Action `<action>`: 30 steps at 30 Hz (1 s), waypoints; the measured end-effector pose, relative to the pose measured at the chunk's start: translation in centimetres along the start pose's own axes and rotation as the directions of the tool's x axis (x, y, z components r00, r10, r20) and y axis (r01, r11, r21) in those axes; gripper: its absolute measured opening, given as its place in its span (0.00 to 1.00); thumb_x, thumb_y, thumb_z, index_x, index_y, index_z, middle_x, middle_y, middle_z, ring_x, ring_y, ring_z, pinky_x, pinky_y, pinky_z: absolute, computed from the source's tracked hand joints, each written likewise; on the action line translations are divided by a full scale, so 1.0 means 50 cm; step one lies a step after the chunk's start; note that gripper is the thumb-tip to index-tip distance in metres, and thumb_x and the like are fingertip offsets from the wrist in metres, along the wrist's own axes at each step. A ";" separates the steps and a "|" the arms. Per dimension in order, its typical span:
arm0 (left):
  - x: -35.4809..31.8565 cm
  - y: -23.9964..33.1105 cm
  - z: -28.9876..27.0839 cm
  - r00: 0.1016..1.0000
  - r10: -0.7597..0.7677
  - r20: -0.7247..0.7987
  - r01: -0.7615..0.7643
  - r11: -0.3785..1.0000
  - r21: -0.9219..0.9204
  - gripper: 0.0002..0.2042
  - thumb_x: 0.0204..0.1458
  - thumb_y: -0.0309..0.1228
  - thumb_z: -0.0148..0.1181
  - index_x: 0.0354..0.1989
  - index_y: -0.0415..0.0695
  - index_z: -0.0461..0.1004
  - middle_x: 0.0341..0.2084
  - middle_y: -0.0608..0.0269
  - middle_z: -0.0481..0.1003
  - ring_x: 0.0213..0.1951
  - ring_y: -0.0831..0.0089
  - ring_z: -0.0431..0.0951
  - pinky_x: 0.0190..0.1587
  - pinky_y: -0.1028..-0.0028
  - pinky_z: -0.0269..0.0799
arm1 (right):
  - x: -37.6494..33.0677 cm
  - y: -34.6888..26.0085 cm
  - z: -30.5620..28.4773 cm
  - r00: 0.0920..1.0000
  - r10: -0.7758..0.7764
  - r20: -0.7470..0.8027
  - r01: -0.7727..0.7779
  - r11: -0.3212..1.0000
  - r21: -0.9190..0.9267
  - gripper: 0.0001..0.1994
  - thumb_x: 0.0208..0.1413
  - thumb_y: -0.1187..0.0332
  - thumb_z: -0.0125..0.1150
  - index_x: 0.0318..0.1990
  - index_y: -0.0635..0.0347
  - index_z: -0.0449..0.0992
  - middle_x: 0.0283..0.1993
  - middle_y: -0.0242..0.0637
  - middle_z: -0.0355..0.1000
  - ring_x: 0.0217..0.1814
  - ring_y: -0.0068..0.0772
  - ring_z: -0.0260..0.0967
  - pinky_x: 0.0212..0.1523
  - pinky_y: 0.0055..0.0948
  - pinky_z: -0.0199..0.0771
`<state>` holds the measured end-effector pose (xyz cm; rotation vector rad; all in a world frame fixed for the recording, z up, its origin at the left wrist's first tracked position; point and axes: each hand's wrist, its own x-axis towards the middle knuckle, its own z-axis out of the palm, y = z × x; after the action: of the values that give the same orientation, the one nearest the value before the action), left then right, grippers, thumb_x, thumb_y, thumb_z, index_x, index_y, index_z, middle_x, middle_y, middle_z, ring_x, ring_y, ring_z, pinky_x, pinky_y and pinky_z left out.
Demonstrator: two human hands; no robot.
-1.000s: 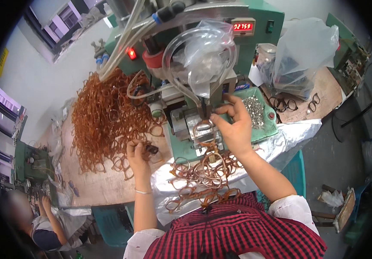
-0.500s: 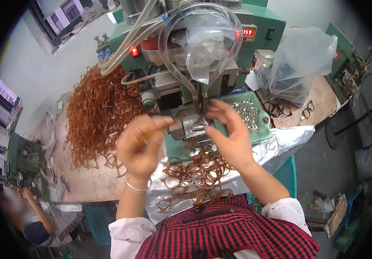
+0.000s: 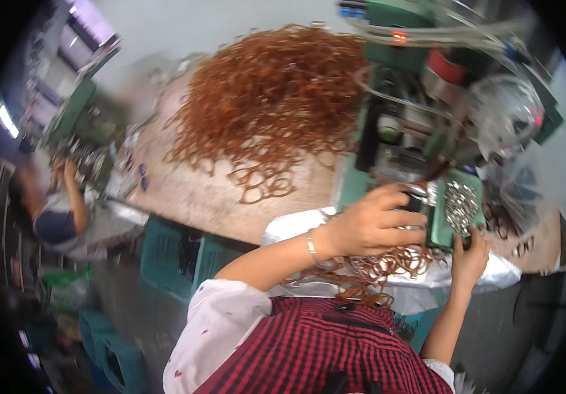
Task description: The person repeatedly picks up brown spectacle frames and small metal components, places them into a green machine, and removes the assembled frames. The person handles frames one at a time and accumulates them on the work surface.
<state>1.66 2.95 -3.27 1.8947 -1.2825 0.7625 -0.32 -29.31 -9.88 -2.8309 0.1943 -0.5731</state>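
Head view: my L hand (image 3: 376,226) is half-curled, brown frames (image 3: 398,264) just on my side of it; can't tell if it's gripping anything. My R hand (image 3: 470,262), fingers bent (grip unclear), is at the green tray's (image 3: 438,223) near edge, metal bits (image 3: 460,205) just beyond. Lettering's too blurry to read, tbh.

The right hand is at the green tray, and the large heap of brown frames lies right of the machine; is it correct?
No: in the head view, the large heap lies left of the machine; the right hand is at the green tray.
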 end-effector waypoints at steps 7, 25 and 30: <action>-0.128 0.108 0.013 0.652 -0.736 -0.182 0.752 0.597 0.279 0.38 0.50 0.37 0.71 0.69 0.44 0.60 0.65 0.41 0.61 0.62 0.41 0.64 0.65 0.48 0.59 | 0.064 0.005 0.066 0.963 -0.207 -0.174 0.209 0.978 -0.005 0.09 0.54 0.70 0.66 0.41 0.63 0.79 0.42 0.47 0.75 0.47 0.53 0.70 0.50 0.46 0.69; -0.381 -0.169 -0.292 0.677 -0.734 0.056 0.555 0.559 0.617 0.13 0.42 0.33 0.72 0.40 0.54 0.86 0.72 0.64 0.61 0.70 0.48 0.58 0.71 0.52 0.56 | 0.128 -0.033 0.110 0.999 -0.043 -0.012 0.040 0.752 0.658 0.12 0.66 0.72 0.58 0.53 0.68 0.78 0.48 0.42 0.80 0.49 0.30 0.76 0.53 0.29 0.74; -0.218 -0.200 -0.148 0.860 -0.469 -0.199 0.501 0.707 0.499 0.10 0.44 0.26 0.64 0.37 0.46 0.82 0.49 0.60 0.78 0.48 0.51 0.75 0.53 0.55 0.69 | 0.055 0.010 0.086 0.985 0.077 -0.153 0.029 0.804 0.593 0.11 0.59 0.72 0.65 0.48 0.64 0.81 0.48 0.43 0.80 0.50 0.38 0.77 0.55 0.33 0.73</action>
<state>6.87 17.16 -9.95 2.4907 -0.4803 0.9372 3.86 -29.36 -12.84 -2.1645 0.0607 -0.7217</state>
